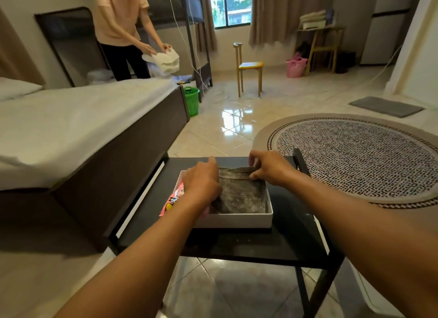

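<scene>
A shallow white box [237,219] sits on a small black table [279,242]. Inside it lies a folded grey garment [241,194] that fills most of the box. My left hand [201,181] rests flat on the garment's left side, fingers pointing away from me. My right hand [267,167] pinches the garment's far folded edge at the box's back right corner. A pink printed packet [171,200] shows at the box's left edge, partly hidden under my left forearm.
A bed [71,123] with a white sheet stands to the left. A round patterned rug [355,159] lies right of the table. Further off are a green basket [191,99], a yellow chair [250,67], and a person [123,31] holding white cloth.
</scene>
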### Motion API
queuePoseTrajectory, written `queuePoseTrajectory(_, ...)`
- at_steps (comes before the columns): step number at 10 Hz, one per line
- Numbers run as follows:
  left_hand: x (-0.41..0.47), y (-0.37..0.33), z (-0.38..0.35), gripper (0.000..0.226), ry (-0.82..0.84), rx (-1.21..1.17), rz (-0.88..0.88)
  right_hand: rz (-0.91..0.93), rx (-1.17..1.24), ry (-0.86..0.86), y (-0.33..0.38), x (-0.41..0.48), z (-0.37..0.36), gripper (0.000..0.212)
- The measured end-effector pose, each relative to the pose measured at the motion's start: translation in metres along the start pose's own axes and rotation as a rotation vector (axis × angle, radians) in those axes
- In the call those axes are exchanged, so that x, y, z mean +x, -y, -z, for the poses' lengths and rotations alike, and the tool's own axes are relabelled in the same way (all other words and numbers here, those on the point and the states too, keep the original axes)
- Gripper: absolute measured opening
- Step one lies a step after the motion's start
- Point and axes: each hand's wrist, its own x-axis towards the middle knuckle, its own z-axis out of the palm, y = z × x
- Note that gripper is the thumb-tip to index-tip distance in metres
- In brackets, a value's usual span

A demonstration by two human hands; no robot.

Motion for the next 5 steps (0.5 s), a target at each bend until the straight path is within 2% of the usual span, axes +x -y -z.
queuePoseTrajectory(1,0.004,0.002,-0.009,0.045,-0.038,0.181,-0.102,0.026,-0.128,-0.005,-0.003,0.001,-0.009,0.028)
queuePoseTrajectory(2,0.008,0.002,-0.012,0.039,-0.045,0.283,-0.233,0.151,-0.362,-0.049,-0.001,-0.002,-0.01,0.033)
queuePoseTrajectory(3,0.009,0.004,-0.019,0.036,0.076,0.367,-0.278,0.161,-0.569,0.101,0.0,-0.004,-0.01,0.043)
queuePoseTrajectory(4,0.009,0.004,-0.024,0.036,0.263,0.36,-0.241,0.061,-0.576,0.265,-0.003,-0.008,-0.01,0.048)
queuePoseTrajectory(5,0.008,0.001,-0.018,0.03,0.267,0.281,-0.244,0.051,-0.462,0.257,-0.004,-0.012,-0.003,0.048)
